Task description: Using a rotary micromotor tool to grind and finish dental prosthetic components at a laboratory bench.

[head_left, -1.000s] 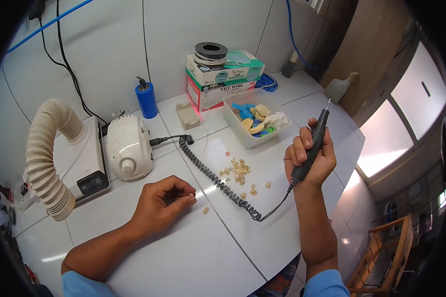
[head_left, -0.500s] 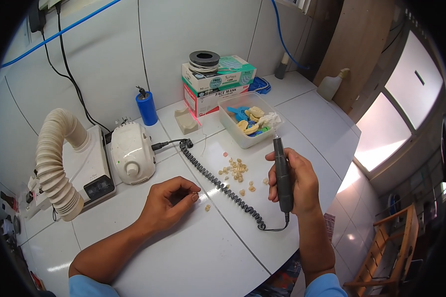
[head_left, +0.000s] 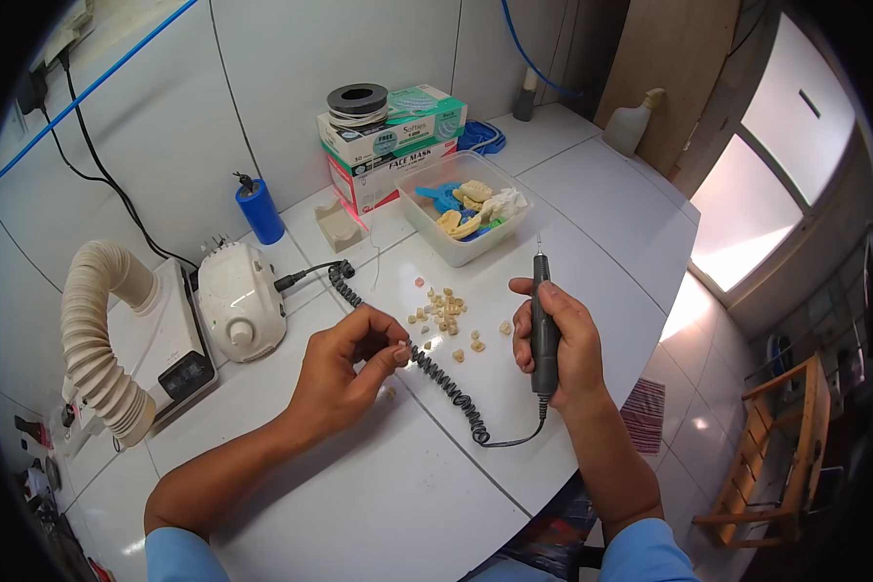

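I have the right hand (head_left: 580, 354) wrapped around a black rotary handpiece (head_left: 545, 335), its bit (head_left: 539, 242) ahead of the fingers, clear of every piece. The left hand (head_left: 339, 364) has thumb and index nearly meeting; I can't tell whether they pinch anything. Loose cream pieces (head_left: 446, 308) lie between and beyond the hands; which are finished, I can't tell.

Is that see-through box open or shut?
Open: the see-through box has nothing over its top, and yellow pieces and a blue piece show inside.

Left hand (head_left: 351, 357) pinched, right hand (head_left: 574, 347) curled
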`<state>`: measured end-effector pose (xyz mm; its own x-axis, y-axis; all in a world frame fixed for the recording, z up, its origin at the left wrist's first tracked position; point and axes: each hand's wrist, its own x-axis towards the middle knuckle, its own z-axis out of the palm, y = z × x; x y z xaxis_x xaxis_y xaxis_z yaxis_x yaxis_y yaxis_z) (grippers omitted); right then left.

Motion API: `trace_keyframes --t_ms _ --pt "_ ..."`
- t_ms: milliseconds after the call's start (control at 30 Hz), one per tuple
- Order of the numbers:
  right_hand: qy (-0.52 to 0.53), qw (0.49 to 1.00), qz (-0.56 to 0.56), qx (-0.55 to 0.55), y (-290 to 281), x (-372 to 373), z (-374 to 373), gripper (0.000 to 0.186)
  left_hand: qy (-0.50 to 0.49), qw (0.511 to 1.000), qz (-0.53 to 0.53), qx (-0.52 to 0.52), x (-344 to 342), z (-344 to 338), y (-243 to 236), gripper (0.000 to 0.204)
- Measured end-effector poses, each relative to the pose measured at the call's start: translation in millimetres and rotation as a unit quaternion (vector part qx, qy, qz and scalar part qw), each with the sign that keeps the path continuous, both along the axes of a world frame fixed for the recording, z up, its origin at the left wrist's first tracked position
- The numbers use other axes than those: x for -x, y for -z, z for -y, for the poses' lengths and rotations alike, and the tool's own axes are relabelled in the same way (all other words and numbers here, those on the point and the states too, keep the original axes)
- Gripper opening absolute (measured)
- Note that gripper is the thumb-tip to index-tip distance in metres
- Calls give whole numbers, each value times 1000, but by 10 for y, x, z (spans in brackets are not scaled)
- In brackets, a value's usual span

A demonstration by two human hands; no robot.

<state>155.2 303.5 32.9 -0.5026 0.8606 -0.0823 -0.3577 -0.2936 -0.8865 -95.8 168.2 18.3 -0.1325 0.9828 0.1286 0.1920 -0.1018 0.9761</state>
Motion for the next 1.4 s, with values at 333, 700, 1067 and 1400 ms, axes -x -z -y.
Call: trace_keyframes --t_ms 333,700,1067,1400 --pt "28 982 -97 157 113 -37 -130 48 -43 994 43 -86 135 -327 252 17" --pt "-282 952 120 -26 21 -141 32 56 44 996 69 47 82 -36 115 11" --pt "-93 730 343 -583 -69 -38 434 54 76 996 19 43 141 110 157 8" --pt "-10 618 455 -641 150 -28 490 49 52 985 154 61 202 150 125 9"
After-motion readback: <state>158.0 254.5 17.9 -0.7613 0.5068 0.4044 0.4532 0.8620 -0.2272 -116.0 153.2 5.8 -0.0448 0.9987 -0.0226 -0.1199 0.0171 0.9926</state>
